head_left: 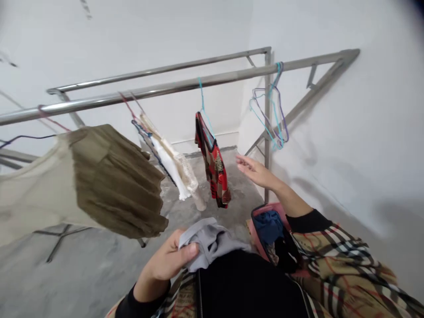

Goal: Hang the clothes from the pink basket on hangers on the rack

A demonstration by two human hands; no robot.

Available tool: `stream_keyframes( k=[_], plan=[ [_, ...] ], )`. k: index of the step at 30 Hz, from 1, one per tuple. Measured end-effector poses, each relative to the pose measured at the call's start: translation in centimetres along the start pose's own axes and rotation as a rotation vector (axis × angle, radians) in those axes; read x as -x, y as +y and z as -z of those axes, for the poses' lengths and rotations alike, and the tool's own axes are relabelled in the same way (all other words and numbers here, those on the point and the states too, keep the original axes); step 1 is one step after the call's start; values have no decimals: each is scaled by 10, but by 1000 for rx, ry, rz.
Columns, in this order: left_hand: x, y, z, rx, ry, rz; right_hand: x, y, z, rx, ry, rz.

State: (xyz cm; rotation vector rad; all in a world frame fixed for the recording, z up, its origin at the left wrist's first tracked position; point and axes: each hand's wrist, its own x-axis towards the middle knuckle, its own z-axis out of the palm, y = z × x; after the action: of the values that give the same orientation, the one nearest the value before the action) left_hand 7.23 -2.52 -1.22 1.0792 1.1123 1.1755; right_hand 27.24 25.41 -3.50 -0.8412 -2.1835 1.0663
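Observation:
My left hand (165, 263) is closed on a crumpled grey garment (212, 243) held near my body at the bottom centre. My right hand (255, 171) is stretched out with fingers apart and holds nothing. It hovers just right of a red patterned garment (213, 165) that hangs on a blue hanger from the metal rail (185, 85). A bunch of bare wire hangers (271, 115) hangs on the rail above and to the right of that hand.
An olive pleated garment (115, 183) and a white lacy garment (175, 168) hang on the rail to the left. A pink basket (256, 234) with blue and dark clothes stands on the concrete floor by the rack's upright post (266, 132). White walls close in behind and right.

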Motion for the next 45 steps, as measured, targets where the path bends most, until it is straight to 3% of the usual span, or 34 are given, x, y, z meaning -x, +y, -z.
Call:
stream_keyframes(
  k=[3, 7, 10, 13, 16, 19, 22, 24, 30, 37, 42, 45],
  plan=[
    [3, -1, 3, 19, -88, -13, -43, -36, -12, 96, 126, 145],
    [16, 0, 6, 17, -55, -53, -81, -76, -34, 371, 390, 217],
    [24, 3, 6, 34, -6, -73, -93, -100, -52, 466, 472, 308],
    [32, 10, 5, 60, 38, -102, -104, -124, -75, 436, 370, 489],
    [40, 21, 4, 77, 67, -177, -119, -150, -104, 407, 173, 616],
    [49, 33, 7, 60, 84, -224, -133, -180, -128, 533, 41, 534],
    [59, 40, 14, 10, 50, -229, -144, -204, -143, 730, 46, 363],
    [66, 41, 20, -16, 37, -258, -149, -214, -150, 805, 58, 333],
    [88, 32, 31, -13, 190, -247, -170, -217, -175, 862, -77, 268],
    [106, 16, 42, 48, 289, -218, -189, -239, -226, 619, -201, 324],
    [117, 20, 48, 41, 357, -232, -195, -266, -268, 563, -166, 366],
    [123, 18, 52, 34, 373, -238, -193, -281, -282, 567, -157, 413]
  ],
)
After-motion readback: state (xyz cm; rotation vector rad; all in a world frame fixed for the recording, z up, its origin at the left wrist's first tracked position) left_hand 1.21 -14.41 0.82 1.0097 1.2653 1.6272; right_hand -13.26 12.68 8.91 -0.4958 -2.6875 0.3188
